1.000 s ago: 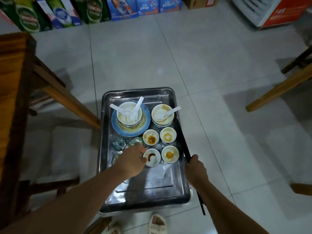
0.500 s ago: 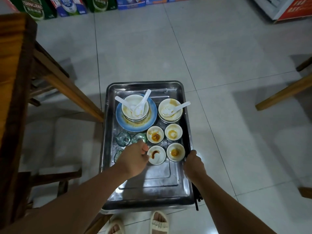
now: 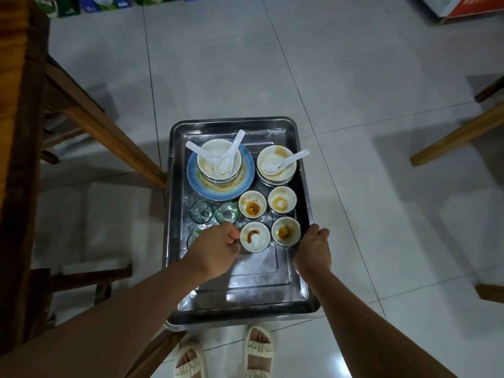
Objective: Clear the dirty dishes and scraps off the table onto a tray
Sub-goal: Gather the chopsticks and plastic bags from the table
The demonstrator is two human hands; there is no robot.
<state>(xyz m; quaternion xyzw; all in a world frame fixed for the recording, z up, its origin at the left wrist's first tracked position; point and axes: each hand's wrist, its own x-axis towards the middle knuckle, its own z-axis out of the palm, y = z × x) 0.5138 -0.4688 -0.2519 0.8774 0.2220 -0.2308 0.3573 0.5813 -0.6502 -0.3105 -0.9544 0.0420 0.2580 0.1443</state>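
Observation:
A steel tray (image 3: 286, 293) carries the dirty dishes. At its far end, a blue plate (image 3: 246, 181) holds stacked bowls with two white spoons (image 3: 227, 159), and beside it sits a second bowl stack (image 3: 275, 166) with one spoon. Several sauce-stained small dishes (image 3: 255, 237) and green glass cups (image 3: 201, 211) fill the middle. My left hand (image 3: 215, 252) hovers over the tray with curled fingers. It half covers a third cup (image 3: 192, 238), and its thumb is by a sauce dish. What it holds is hidden. My right hand (image 3: 313, 249) grips the tray's right rim.
A wooden table (image 3: 19, 132) with slanted legs stands at the left, with a bench (image 3: 90, 276) below it. More wooden legs (image 3: 458, 135) cross the right side. Drink crates (image 3: 109, 2) line the far wall. Tiled floor lies ahead. My sandalled feet (image 3: 223, 353) are under the tray.
The dark chopsticks along the tray's right edge under my right hand are no longer visible. My right hand has slid forward on the rim. My left hand stays over the cups.

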